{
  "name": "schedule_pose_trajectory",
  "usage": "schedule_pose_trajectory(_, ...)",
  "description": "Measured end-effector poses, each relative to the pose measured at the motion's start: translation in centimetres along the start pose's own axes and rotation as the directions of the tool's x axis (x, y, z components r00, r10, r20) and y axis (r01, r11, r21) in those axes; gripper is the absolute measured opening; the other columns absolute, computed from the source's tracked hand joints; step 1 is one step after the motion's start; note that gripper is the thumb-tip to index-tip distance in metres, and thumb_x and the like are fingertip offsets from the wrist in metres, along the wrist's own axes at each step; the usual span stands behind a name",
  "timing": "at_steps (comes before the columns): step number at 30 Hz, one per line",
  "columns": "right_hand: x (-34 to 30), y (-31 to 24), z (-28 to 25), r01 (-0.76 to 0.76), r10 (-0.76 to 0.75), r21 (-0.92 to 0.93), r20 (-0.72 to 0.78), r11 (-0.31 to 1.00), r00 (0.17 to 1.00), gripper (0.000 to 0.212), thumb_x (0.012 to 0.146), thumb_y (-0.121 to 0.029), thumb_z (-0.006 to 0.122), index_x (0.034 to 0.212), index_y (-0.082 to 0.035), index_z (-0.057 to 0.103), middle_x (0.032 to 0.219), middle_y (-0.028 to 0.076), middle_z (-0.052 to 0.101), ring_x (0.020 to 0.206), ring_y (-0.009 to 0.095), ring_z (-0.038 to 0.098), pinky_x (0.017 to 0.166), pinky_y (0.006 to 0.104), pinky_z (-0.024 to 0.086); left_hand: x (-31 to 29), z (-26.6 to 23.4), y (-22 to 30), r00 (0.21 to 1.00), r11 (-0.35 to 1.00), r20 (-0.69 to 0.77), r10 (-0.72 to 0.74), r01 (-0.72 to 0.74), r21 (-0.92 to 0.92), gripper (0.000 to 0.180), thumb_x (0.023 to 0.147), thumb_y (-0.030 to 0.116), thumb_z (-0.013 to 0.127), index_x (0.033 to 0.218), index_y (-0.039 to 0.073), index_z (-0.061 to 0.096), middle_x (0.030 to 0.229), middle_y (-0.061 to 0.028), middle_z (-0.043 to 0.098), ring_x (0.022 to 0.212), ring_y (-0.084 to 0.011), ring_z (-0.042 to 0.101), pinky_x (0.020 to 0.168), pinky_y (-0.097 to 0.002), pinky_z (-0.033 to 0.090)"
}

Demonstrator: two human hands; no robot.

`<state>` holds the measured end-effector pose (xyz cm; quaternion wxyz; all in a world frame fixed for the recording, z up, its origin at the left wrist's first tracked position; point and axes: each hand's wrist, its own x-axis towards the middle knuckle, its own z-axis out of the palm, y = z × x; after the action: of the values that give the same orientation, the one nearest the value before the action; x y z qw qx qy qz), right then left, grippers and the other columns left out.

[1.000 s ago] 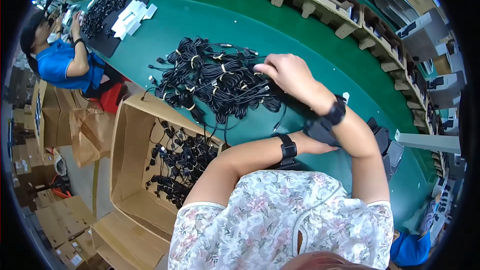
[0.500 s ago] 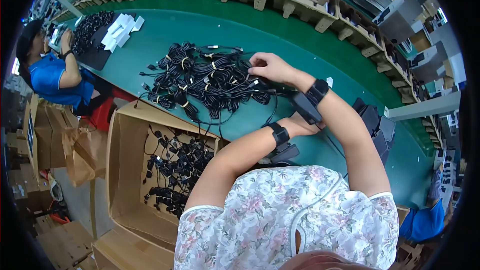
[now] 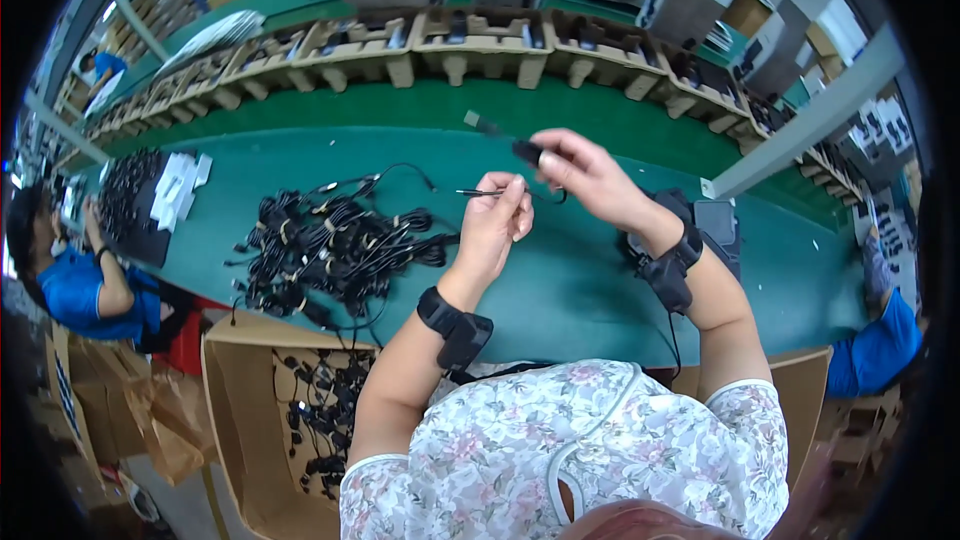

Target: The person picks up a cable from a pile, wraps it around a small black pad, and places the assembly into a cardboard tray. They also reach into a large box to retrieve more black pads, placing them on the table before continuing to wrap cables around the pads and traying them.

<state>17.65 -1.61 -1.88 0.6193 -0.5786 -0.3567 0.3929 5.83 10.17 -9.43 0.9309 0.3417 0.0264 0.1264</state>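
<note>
My left hand (image 3: 490, 227), closed in a pinch, holds a thin dark cable end (image 3: 474, 193) above the green bench. To its right, my right hand (image 3: 588, 180) is closed on a black USB cable (image 3: 524, 151), whose metal plug (image 3: 472, 120) points up and left, slightly blurred. A short stretch of black cord shows between the two hands; whether both hold the same cable is not plain. Left of my left hand lies a tangled pile of black cables (image 3: 340, 252), some bundled with pale ties.
A cardboard box (image 3: 232, 410) with more black cables stands below the bench's near edge. Dark flat pieces (image 3: 715, 225) lie beyond my right forearm. Moulded brown trays (image 3: 480, 45) line the far side, near a metal post (image 3: 800, 130). A person in blue (image 3: 95, 290) works at left.
My right hand has left the cable pile and now holds up a USB cable. My left hand has come forward, pinching a cable end. The view has shifted, showing more of the far side.
</note>
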Motion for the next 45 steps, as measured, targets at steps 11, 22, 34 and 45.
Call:
schedule_pose_trajectory(11, -0.4, -3.3, -15.6, -0.155, -0.46, -0.987, -0.161, 0.051, 0.873, 0.032, 0.08, -0.011, 0.06, 0.11, -0.003, 0.054, 0.103, 0.019, 0.06, 0.093, 0.035, 0.058, 0.076, 0.0413, 0.048, 3.7, 1.6, -2.9, 0.98, 0.52, 0.056, 0.19, -0.148, 0.841, 0.033, 0.088, 0.0, 0.05, 0.121, 0.001, 0.042, 0.092, -0.0094, 0.059, 0.074, -0.0167, 0.059, 0.064, -0.0276, 0.049)
schedule_pose_trajectory(22, 9.4, -2.1, -34.8, -0.442, -0.351, -0.743, -0.292, -0.502, 0.89, 0.015, 0.076, -0.009, 0.056, 0.088, -0.007, 0.065, 0.084, 0.014, 0.064, 0.085, 0.031, 0.062, 0.072, 0.0424, 0.049, 4.2, -3.7, -3.3, 0.951, -0.112, 0.146, 0.271, -0.12, 0.986, 0.03, 0.082, -0.004, 0.053, 0.112, 0.001, 0.05, 0.091, -0.0106, 0.053, 0.07, -0.0167, 0.057, 0.06, -0.0286, 0.047)
schedule_pose_trajectory(34, 12.1, 4.3, -37.2, -0.572, -0.442, -0.782, -0.434, -0.248, 0.785, 0.021, 0.081, -0.013, 0.051, 0.095, -0.004, 0.063, 0.089, 0.019, 0.065, 0.083, 0.034, 0.063, 0.073, 0.042, 0.051, 4.6, -4.3, -2.8, 0.967, 0.072, 0.035, 0.253, -0.055, 0.996, 0.026, 0.082, -0.006, 0.053, 0.106, 0.001, 0.053, 0.089, -0.0092, 0.053, 0.066, -0.014, 0.053, 0.05, -0.0229, 0.042)
schedule_pose_trajectory(45, 10.1, 6.9, -43.5, -0.543, -0.32, -0.837, -0.498, -0.065, 0.806, 0.041, 0.085, -0.031, 0.054, 0.117, -0.006, 0.05, 0.104, 0.021, 0.061, 0.092, 0.039, 0.058, 0.079, 0.0446, 0.047, 4.5, -4.6, -2.8, 0.97, 0.087, 0.046, 0.241, -0.069, 0.994, 0.018, 0.082, -0.005, 0.052, 0.098, 0.002, 0.056, 0.094, -0.0138, 0.055, 0.071, -0.0249, 0.057, 0.061, -0.0325, 0.047)
